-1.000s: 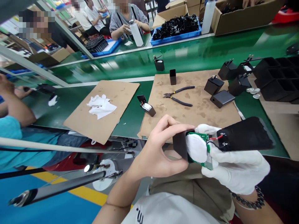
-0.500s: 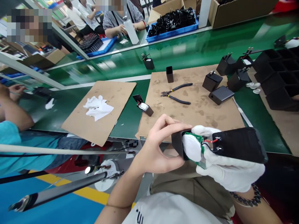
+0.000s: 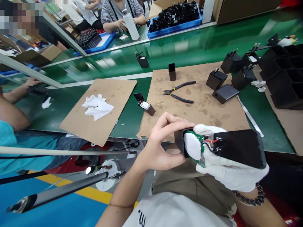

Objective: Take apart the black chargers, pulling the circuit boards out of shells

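Note:
My bare left hand [image 3: 163, 145] grips a black plastic housing [image 3: 180, 143] between thumb and fingers. A green circuit board with a white pad [image 3: 193, 145] sits partly inside the housing's open end. Red and black wires join the board to a flat black cover [image 3: 239, 148]. My right hand [image 3: 227, 173], in a white glove, is closed around the board's edges, and the cover lies over its palm. Beyond my hands, yellow-and-black cutting pliers [image 3: 180, 92] lie with their handles apart on a cardboard sheet [image 3: 161, 110].
An opened charger [image 3: 145, 105] lies at the sheet's left edge, and a small empty housing [image 3: 172, 72] stands behind the pliers. Several black chargers [image 3: 216, 78] and stacked housings [image 3: 284, 78] are at right. White cloths [image 3: 98, 106] lie on another cardboard sheet. A co-worker's arm [image 3: 14, 104] is at far left.
The view has shifted slightly. Both hands keep their hold on the housing and board, which look almost unchanged. On the green belt, a charger has moved left.

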`<state>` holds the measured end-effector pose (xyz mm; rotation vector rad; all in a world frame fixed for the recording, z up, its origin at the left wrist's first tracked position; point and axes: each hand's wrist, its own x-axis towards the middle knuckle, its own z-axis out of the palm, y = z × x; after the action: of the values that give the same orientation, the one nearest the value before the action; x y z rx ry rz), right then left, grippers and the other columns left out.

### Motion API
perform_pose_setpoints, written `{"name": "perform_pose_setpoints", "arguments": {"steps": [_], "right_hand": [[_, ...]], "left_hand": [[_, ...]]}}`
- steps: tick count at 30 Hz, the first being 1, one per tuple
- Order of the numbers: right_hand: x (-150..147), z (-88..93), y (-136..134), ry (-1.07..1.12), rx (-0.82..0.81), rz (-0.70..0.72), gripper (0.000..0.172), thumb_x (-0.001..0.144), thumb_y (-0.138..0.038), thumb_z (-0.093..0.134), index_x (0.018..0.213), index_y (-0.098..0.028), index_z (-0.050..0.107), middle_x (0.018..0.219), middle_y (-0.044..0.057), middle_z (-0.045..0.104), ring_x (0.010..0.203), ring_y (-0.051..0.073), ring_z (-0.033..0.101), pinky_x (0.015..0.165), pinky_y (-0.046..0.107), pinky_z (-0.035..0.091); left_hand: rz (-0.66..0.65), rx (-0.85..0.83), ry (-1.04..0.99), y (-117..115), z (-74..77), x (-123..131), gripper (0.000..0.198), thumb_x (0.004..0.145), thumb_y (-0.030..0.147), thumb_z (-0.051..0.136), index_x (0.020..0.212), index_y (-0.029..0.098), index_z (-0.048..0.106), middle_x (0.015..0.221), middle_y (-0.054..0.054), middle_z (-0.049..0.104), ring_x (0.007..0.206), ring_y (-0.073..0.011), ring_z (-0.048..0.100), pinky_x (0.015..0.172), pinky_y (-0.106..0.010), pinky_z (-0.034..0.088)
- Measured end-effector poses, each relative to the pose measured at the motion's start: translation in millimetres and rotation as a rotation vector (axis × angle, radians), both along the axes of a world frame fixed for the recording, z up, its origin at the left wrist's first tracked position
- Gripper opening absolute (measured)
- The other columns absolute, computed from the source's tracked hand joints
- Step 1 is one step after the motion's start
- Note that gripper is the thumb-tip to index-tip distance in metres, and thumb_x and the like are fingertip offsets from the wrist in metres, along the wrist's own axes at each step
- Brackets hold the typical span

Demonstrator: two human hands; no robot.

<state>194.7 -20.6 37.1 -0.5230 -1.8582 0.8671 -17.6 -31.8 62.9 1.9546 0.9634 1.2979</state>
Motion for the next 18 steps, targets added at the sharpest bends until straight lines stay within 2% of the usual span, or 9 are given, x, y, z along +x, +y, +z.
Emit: {"name": "perform_pose_setpoints", "arguments": {"steps": [3, 6, 10, 13, 18], "right_hand": [[-0.9, 1.9, 0.6, 0.006, 0.025, -0.008, 0.033, 0.076, -0.017, 0.086, 0.103, -0.035, 0.078, 0.144, -0.002, 0.066, 0.127, 0.025, 0.068, 0.103, 0.038, 0.062], [-3.0, 5.9, -0.4, 0.002, 0.026, -0.061, 0.033, 0.077, -0.018, 0.086, 0.102, -0.038, 0.078, 0.141, -0.004, 0.068, 0.123, 0.023, 0.07, 0.1, 0.036, 0.064], [-5.6, 10.5, -0.7, -0.07, -0.066, -0.054, 0.041, 0.08, -0.027, 0.085, 0.118, -0.037, 0.075, 0.138, 0.001, 0.07, 0.122, 0.027, 0.071, 0.098, 0.039, 0.064], [-7.7, 9.5, -0.8, -0.101, -0.16, -0.039, 0.044, 0.081, -0.032, 0.084, 0.123, -0.037, 0.073, 0.139, 0.002, 0.069, 0.126, 0.029, 0.068, 0.104, 0.043, 0.062], [-10.9, 13.2, -2.7, -0.078, -0.118, -0.063, 0.046, 0.086, -0.031, 0.079, 0.129, -0.037, 0.067, 0.135, 0.002, 0.072, 0.124, 0.029, 0.07, 0.106, 0.042, 0.061]], "left_hand": [[-0.004, 0.008, 0.002, 1.1, -1.7, -2.0, 0.067, 0.068, 0.01, 0.078, 0.131, 0.029, 0.067, 0.108, -0.005, 0.06, 0.11, -0.0265, 0.065, 0.099, -0.044, 0.057], [-0.009, -0.005, 0.0, 1.3, -3.3, -3.8, 0.067, 0.068, 0.011, 0.08, 0.131, 0.029, 0.066, 0.11, -0.005, 0.06, 0.111, -0.0263, 0.064, 0.102, -0.043, 0.056], [0.022, 0.002, 0.031, 0.6, -4.7, -5.1, 0.059, 0.07, 0.015, 0.078, 0.127, 0.027, 0.068, 0.107, -0.005, 0.059, 0.111, -0.0271, 0.065, 0.103, -0.044, 0.057], [0.048, 0.005, 0.05, 0.1, -6.4, -5.0, 0.054, 0.073, 0.021, 0.078, 0.126, 0.027, 0.068, 0.105, -0.005, 0.058, 0.109, -0.028, 0.065, 0.104, -0.046, 0.057], [0.013, -0.014, -0.016, 0.7, -10.7, -5.2, 0.053, 0.076, 0.024, 0.08, 0.128, 0.027, 0.069, 0.104, -0.006, 0.056, 0.109, -0.0282, 0.064, 0.105, -0.047, 0.055]]}}
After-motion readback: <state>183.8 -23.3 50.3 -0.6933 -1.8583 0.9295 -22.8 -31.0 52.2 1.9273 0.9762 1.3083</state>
